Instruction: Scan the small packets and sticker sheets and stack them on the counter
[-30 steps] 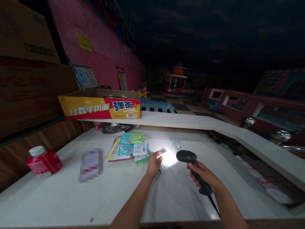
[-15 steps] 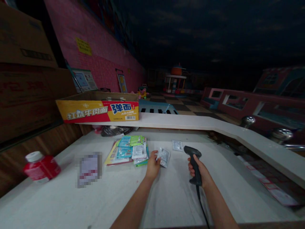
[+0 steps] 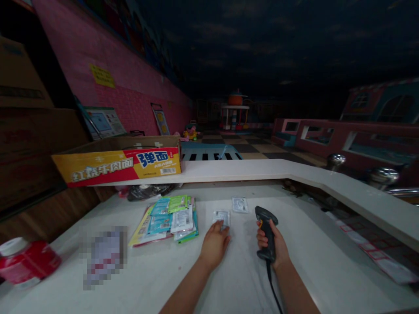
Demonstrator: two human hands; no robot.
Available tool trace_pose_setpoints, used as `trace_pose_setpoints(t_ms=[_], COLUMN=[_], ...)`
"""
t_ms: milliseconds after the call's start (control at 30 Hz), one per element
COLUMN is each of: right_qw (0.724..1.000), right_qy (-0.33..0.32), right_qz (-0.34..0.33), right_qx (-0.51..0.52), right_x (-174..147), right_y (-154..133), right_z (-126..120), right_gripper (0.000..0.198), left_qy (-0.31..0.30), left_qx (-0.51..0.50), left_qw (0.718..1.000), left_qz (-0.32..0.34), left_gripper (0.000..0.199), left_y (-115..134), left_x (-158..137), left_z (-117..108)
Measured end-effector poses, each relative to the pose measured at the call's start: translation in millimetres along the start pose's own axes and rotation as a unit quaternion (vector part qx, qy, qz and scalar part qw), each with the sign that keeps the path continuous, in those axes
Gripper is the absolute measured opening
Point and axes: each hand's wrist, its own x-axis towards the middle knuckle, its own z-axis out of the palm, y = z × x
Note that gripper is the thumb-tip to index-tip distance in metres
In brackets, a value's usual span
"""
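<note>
My right hand point(image 3: 274, 244) is wrapped round the grip of a black barcode scanner point(image 3: 266, 233), whose cable runs down toward the front edge. Fingers out, my left hand point(image 3: 215, 245) rests on the near edge of a small white sachet point(image 3: 221, 216) lying flat on the white counter point(image 3: 242, 270). A second white sachet point(image 3: 240, 204) lies a little farther back, between that hand and the scanner. To the left is a loose pile of blue, green and white packets point(image 3: 168, 218), untouched by either hand.
A red bottle with a white cap point(image 3: 28, 261) and a blurred-out flat item point(image 3: 106, 257) are on the left. A yellow and red carton point(image 3: 124, 163) sits on the raised white ledge point(image 3: 229, 170). Brown boxes point(image 3: 32, 144) stand at far left; metal knobs point(image 3: 382, 176) rise at right.
The sachet that my left hand held by its edge, slightly lifted, now lies flat under the fingertips. The scanner stays in my right hand, more upright. The view has shifted slightly.
</note>
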Motion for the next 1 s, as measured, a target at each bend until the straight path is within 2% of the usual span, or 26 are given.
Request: trace_pose_setpoints(t_ms=[133, 333, 467, 733, 867, 1000], right_qw=[1.000, 1.000, 1.000, 1.000, 1.000, 1.000], right_qy=[-0.011, -0.025, -0.023, -0.025, -0.019, -0.023], right_qz=[-0.003, -0.008, 0.005, -0.001, -0.010, -0.008], right_qx=[-0.006, -0.017, 0.007, 0.010, 0.002, 0.006], right_x=[1, 4, 5, 3, -2, -7], right_y=[-3, -6, -6, -7, -6, -5], right_z=[0, -2, -3, -1, 2, 1], right_gripper=[0.041, 0.040, 0.040, 0.038, 0.035, 0.035], left_qy=[-0.024, -0.047, -0.077, -0.077, -0.087, -0.052], left_qx=[0.002, -0.044, -0.023, 0.008, -0.008, -0.009], left_qw=[0.999, 0.998, 0.996, 0.997, 0.996, 0.999], left_qz=[-0.027, 0.012, 0.041, 0.007, 0.012, 0.005], left_gripper=[0.044, 0.047, 0.052, 0.053, 0.055, 0.054], left_y=[-9, -22, -15, 22, 30, 21], left_x=[37, 78, 84, 94, 94, 83], left_z=[2, 7, 20, 38, 33, 8])
